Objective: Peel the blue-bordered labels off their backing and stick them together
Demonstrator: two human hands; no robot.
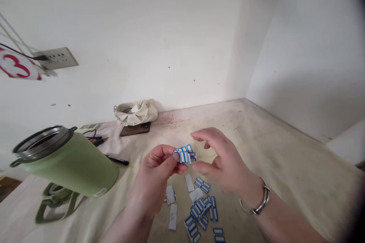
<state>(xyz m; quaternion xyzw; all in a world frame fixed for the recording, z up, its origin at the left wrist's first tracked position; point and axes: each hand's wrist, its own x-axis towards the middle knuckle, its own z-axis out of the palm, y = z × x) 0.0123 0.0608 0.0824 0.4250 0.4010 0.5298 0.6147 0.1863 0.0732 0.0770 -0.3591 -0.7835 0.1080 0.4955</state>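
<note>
My left hand (159, 161) pinches a small fanned bunch of white paper labels with blue borders (184, 155) between thumb and fingers, raised in front of me. The bunch points away from that thumb, its longer direction running roughly crosswise, so its free end faces my right hand (218, 155). That right hand is spread, thumb and fingertips well parted and holding nothing that I can see. Its thumb tip is just beside the free end of the bunch, slightly lower; whether it touches, I cannot tell. My left hand is the nearer one, being already on the labels, while the right opens towards them from the other side.

Below both hands, on the cloth-covered cream counter (285, 182), lies a loose, overlapping pile of blue-bordered white labels (203, 209), nearer my right forearm. Plain white paper slips (172, 216) lie to its left and above it. Only a narrow gap separates the bunch from my right thumb, and I see no object in it.

Well off to the left are a wide pale-green bottle with a metal rim (76, 163), a green looped lid (54, 205) and a black marker pen (118, 159). Farther back, a dark flat phone (135, 129) lies by a cream pleated handbag (137, 112).
</note>
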